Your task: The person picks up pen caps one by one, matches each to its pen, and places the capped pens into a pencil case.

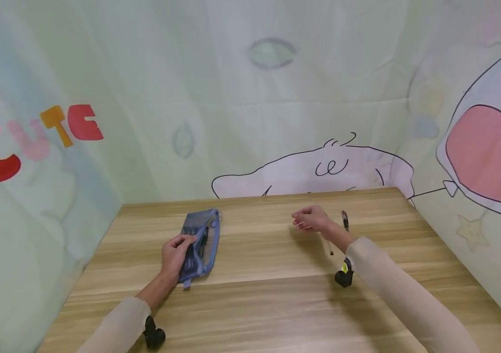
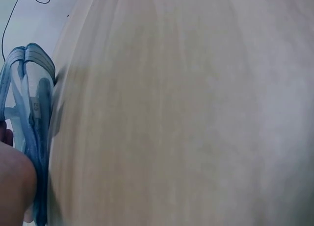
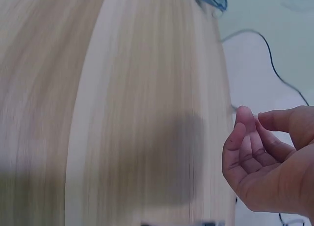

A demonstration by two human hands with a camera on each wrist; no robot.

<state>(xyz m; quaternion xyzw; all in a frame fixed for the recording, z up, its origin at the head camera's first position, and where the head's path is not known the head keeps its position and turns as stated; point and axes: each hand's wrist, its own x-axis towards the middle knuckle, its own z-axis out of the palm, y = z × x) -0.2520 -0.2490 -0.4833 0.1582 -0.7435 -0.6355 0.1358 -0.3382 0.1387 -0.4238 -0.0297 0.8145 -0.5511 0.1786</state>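
Note:
A blue see-through mesh pencil case [image 1: 216,240] lies on the left part of the table, its zipped side gaping. Several dark pens [image 1: 204,242] show inside it. My left hand [image 1: 174,255] pinches the near edge of the opening between thumb and fingers; the left wrist view shows the case [image 2: 37,103] edge-on beside that hand. Over the right half of the table hangs my right hand [image 1: 313,218], fingers loosely bent, with nothing visible in them. Close by, a pen [image 1: 345,219] with a black end is partly hidden by the right forearm. Another slim pen-like end [image 1: 331,252] pokes out below the wrist.
The wooden table [image 1: 250,314] has printed cloth walls [image 1: 250,122] at its back and both sides. A small black device [image 1: 344,277] is strapped at the right wrist, and a similar one [image 1: 154,334] at the left.

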